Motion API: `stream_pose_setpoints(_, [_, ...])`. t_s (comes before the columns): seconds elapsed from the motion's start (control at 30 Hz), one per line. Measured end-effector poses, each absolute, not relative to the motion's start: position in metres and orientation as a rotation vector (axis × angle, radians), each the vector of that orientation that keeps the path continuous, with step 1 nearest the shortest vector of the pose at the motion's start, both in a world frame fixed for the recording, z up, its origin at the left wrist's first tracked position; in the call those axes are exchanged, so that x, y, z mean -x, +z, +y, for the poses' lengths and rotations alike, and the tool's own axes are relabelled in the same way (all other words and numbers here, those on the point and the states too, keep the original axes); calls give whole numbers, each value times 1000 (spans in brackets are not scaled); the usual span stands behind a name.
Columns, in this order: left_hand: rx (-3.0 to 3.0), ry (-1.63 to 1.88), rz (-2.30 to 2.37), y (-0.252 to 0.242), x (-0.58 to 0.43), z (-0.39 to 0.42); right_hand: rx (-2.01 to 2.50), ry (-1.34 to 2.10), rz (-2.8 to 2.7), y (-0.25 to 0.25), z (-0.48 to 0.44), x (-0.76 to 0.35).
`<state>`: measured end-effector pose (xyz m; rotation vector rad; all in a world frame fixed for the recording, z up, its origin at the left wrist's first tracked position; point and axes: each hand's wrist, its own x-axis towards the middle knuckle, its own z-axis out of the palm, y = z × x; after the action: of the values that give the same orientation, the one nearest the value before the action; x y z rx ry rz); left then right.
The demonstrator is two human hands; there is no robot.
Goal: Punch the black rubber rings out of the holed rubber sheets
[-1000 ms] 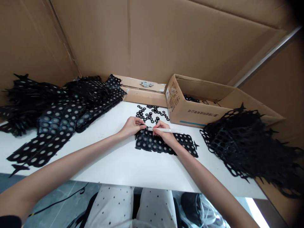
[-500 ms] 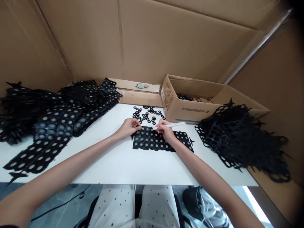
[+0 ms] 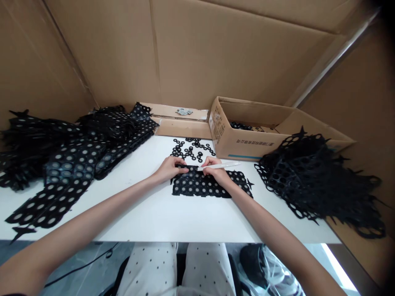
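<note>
A black die-cut sheet (image 3: 210, 186) full of round pieces lies flat on the white table (image 3: 160, 213) in front of me. My left hand (image 3: 168, 167) rests on its far left corner, fingers pinched on the sheet's edge. My right hand (image 3: 217, 172) lies over the sheet's far middle and grips a white pen-like tool (image 3: 220, 166), whose tip points left toward my left fingers. Several loose black rings (image 3: 191, 149) are scattered just beyond the sheet.
Stacks of unpunched black sheets (image 3: 68, 158) cover the table's left. A tangled pile of emptied black webbing (image 3: 317, 176) sits at the right. An open cardboard box (image 3: 247, 135) stands behind the rings. Cardboard walls enclose the table.
The hands have barely moved: the tool's tip shifted slightly along the sheet's far edge. The view itself drifted a little.
</note>
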<state>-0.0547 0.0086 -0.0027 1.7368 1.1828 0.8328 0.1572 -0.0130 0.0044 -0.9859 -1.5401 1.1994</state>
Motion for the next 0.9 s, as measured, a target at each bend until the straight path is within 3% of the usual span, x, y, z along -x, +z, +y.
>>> stream_pose_setpoints(0.6, [-1536,1101,1157,4,42,-9,971,1176,-1758,2,-15,-156])
stream_pose_setpoints(0.9, [-1491,948,1170,4,49,3,937,1157,-1293,-5,-7,-165])
